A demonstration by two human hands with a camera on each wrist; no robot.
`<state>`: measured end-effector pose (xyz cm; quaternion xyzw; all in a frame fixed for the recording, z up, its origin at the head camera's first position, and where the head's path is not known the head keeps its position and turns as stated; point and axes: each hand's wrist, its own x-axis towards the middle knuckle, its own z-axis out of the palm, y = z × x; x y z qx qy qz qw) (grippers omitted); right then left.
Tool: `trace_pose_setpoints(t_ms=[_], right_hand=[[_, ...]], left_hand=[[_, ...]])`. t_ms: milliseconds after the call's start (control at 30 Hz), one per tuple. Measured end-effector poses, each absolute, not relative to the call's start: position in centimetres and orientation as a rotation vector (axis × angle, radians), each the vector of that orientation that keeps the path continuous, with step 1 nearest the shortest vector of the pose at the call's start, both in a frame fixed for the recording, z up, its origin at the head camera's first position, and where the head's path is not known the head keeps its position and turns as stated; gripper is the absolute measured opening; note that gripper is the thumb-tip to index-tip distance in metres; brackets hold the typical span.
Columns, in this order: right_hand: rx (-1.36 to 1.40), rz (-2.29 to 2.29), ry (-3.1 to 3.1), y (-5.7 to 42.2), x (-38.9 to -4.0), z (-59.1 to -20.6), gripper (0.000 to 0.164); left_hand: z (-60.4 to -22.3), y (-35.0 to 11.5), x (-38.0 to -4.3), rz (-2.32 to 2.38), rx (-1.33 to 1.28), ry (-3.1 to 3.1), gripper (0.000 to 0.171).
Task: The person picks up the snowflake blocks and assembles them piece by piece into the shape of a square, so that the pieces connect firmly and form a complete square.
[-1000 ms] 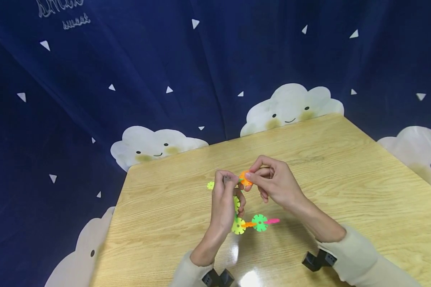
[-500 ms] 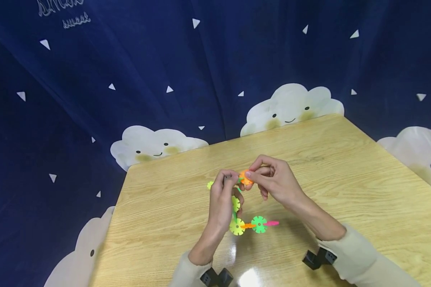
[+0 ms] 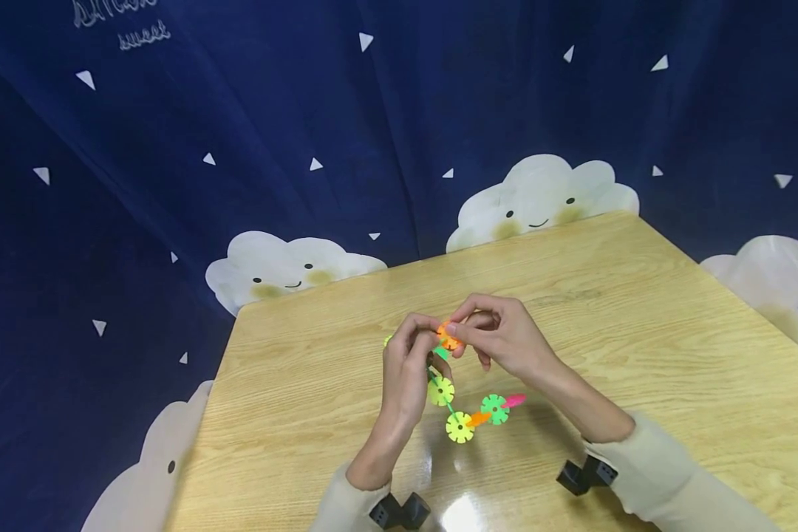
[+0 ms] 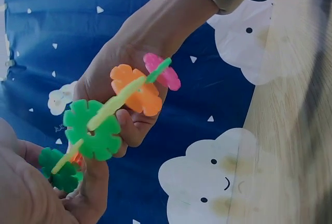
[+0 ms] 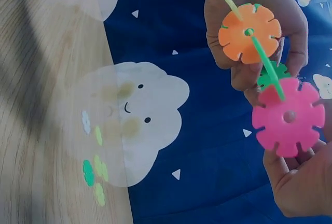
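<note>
My left hand [image 3: 404, 377] holds a chain of slotted plastic snowflake discs by its upper part. Below the fingers hang a yellow disc [image 3: 441, 391], a second yellow one, an edge-on orange one, a green disc [image 3: 495, 408] and a pink disc [image 3: 515, 400]. Thumb and fingers of my right hand [image 3: 508, 340] pinch an orange disc [image 3: 448, 337] against a green one beside the left fingertips. In the left wrist view, a green disc [image 4: 94, 130] lies near the hands. Fingers partly hide where the discs join.
Loose discs lie on the wooden table [image 3: 306, 384]: the right wrist view shows several, including a green disc [image 5: 88, 172]. A yellow disc [image 3: 387, 340] peeks out behind the left hand. Behind the table hangs a dark blue curtain [image 3: 292, 89] with clouds.
Both hands have shifted slightly left, with the orange disc moving closer to the left fingers. The hanging end of the chain has swung to the right.
</note>
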<state>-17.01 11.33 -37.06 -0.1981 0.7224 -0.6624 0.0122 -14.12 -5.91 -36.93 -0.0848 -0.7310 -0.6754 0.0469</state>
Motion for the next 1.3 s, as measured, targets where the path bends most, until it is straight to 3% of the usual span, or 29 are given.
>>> trace_pose_setpoints(t_ms=[467, 800, 1100, 1300], right_hand=[[-0.695, -2.007, 2.251, 11.1, -17.4, -37.4, 0.012], [-0.576, -2.150, 2.082, 12.3, -19.4, -38.7, 0.027], [-0.417, -2.157, 2.031, 12.8, -21.8, -41.6, 0.048], [-0.312, -2.123, 2.048, 12.7, -23.1, -44.1, 0.053]], left_hand=[[-37.0, -5.9, -14.2, -2.077, -0.154, -2.194, 0.016], [-36.7, -6.4, -14.3, -2.051, -0.138, -2.163, 0.017], [-36.8, -6.7, -14.4, -2.050, -0.137, -2.153, 0.017], [-36.8, -6.8, -14.5, -2.053, -0.142, -2.153, 0.017]])
